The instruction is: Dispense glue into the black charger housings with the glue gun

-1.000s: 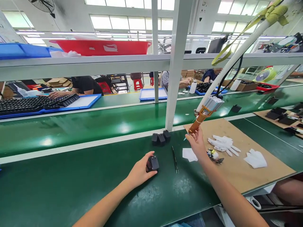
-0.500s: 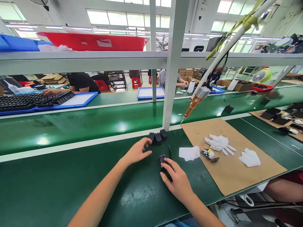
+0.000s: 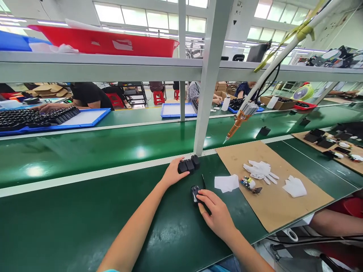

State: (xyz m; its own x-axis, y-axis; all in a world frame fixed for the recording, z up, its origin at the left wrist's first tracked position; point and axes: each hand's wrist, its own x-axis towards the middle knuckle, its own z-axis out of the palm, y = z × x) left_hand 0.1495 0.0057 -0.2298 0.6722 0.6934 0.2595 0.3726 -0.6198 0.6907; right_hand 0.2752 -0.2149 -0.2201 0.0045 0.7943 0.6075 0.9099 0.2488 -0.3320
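Near the post's foot stands a short row of black power adapters [image 3: 189, 165]. My left hand [image 3: 172, 173] is wrapped round the left end of that row, its thumb along the near side and its other fingers partly hidden behind. Closer to me lies another black power adapter [image 3: 194, 192], with prongs at its far end. Its right side is gripped by the fingers of my right hand [image 3: 214, 213], which hide part of it. A thin dark stick-like tool [image 3: 203, 182] lies just beyond that hand.
White paper [image 3: 227, 183] lies right of the tool. A cardboard sheet [image 3: 286, 211] bears a circuit board [image 3: 249, 184], a white glove [image 3: 261, 170] and a folded white glove or cloth [image 3: 295, 186]. An orange-tipped tool [image 3: 238, 122] hangs above, beside the upright post [image 3: 208, 87]. Co-workers sit across the green belt [image 3: 113, 151].
My left hand has moved forward and right and closed on the row of adapters, which now stand tighter together. My right hand stays at the nearer adapter. The camera view has shifted slightly.
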